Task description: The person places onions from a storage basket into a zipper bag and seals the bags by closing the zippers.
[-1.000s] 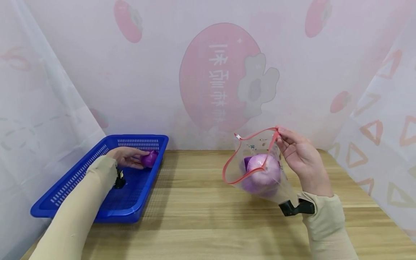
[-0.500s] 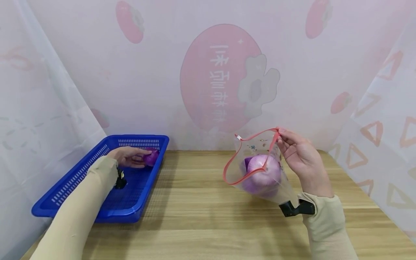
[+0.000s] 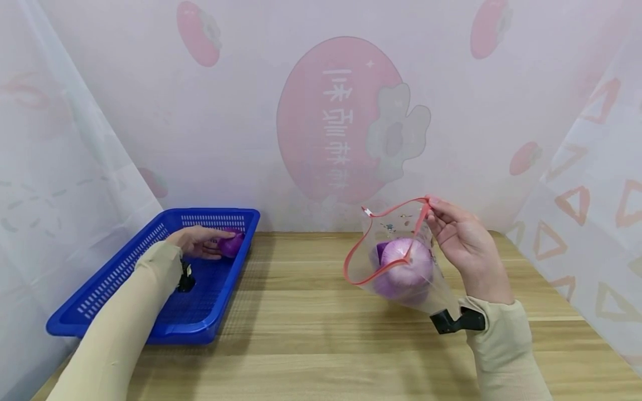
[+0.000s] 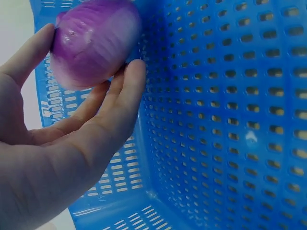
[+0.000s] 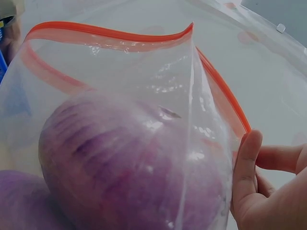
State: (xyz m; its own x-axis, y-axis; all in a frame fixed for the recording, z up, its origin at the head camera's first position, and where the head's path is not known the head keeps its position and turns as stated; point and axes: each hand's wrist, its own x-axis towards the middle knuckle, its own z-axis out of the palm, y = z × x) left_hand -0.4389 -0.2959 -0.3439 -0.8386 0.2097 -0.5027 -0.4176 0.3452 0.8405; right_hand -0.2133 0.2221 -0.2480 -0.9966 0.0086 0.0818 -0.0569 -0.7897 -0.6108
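In the head view, my left hand reaches into the blue basket and holds a purple onion by its far right corner. The left wrist view shows the thumb on one side of this onion and the fingertips on the other. My right hand pinches the red-edged mouth of a clear zip bag between thumb and fingers. That mouth gapes wide, with a white slider at its left corner. Inside sits a large pale purple onion, overlapping another purple onion.
A wooden table carries the basket at left and the bag at right. Behind it hangs a pale printed curtain, with more cloth along both sides. Black camera mounts sit at the wrists.
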